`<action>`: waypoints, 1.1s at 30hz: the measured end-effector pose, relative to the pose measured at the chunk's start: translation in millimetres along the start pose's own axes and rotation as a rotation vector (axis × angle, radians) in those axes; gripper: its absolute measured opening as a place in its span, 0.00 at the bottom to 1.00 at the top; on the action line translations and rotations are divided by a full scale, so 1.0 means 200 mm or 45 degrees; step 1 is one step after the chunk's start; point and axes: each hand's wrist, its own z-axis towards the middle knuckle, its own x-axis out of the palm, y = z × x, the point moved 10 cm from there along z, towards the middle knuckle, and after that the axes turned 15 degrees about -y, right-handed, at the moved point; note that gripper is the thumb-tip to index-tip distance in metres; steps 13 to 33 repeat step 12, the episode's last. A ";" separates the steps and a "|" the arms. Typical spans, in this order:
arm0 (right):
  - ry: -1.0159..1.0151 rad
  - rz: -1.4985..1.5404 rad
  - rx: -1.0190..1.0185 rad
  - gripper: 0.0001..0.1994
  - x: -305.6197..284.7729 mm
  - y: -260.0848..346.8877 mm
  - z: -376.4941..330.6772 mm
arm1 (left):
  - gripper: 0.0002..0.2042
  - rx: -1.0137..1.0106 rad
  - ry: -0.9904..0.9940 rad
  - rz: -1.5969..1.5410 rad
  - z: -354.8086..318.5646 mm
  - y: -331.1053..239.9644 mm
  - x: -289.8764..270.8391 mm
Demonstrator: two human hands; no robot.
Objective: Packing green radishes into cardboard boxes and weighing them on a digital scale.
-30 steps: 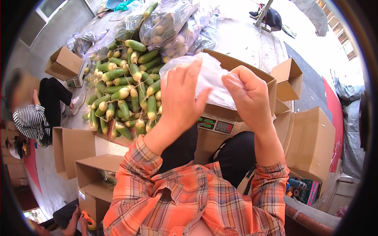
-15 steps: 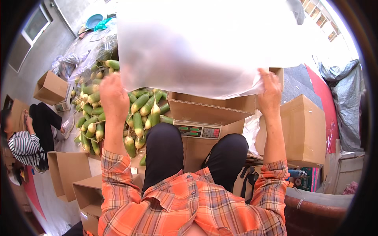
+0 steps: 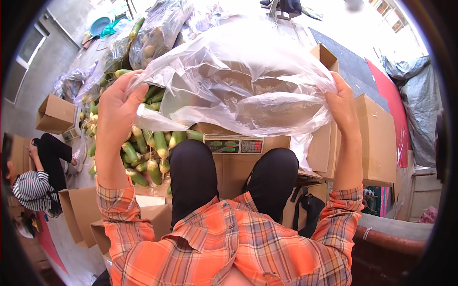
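A large translucent plastic bag (image 3: 214,90) is spread between my hands. Its left edge is pinched in my left hand (image 3: 119,100), thumb pressed to the fingers; its right edge is gripped by my right hand (image 3: 341,100). The bag hangs crumpled over an open cardboard box, which shows only dimly through it. The box appears to rest on a digital scale (image 3: 236,145) with green displays and a keypad, in front of my knees. Green radishes with pale ends (image 3: 155,152) lie heaped to the left, partly behind my left hand and the bag.
Cardboard boxes stand at my right (image 3: 374,138) and lower left (image 3: 78,214). Bagged radishes (image 3: 152,45) lie beyond the heap. A person in a striped top (image 3: 33,188) sits far left near another box (image 3: 56,114). A brown rounded rim (image 3: 396,240) curves at lower right.
The bag, spread high and flat before, has come down and crumpled over the box. My hands have moved farther apart, both still gripping it.
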 end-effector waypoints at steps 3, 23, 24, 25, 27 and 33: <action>0.071 -0.062 0.046 0.14 0.07 -0.10 0.02 | 0.17 0.670 -0.209 0.487 -0.08 -0.41 0.02; 0.272 0.071 0.151 0.14 0.28 -0.24 0.11 | 0.14 1.069 1.243 0.375 -0.23 -0.43 1.32; 0.272 0.071 0.151 0.14 0.28 -0.24 0.11 | 0.14 1.069 1.243 0.375 -0.23 -0.43 1.32; 0.272 0.071 0.151 0.14 0.28 -0.24 0.11 | 0.14 1.069 1.243 0.375 -0.23 -0.43 1.32; 0.272 0.071 0.151 0.14 0.28 -0.24 0.11 | 0.14 1.069 1.243 0.375 -0.23 -0.43 1.32; 0.272 0.071 0.151 0.14 0.28 -0.24 0.11 | 0.14 1.069 1.243 0.375 -0.23 -0.43 1.32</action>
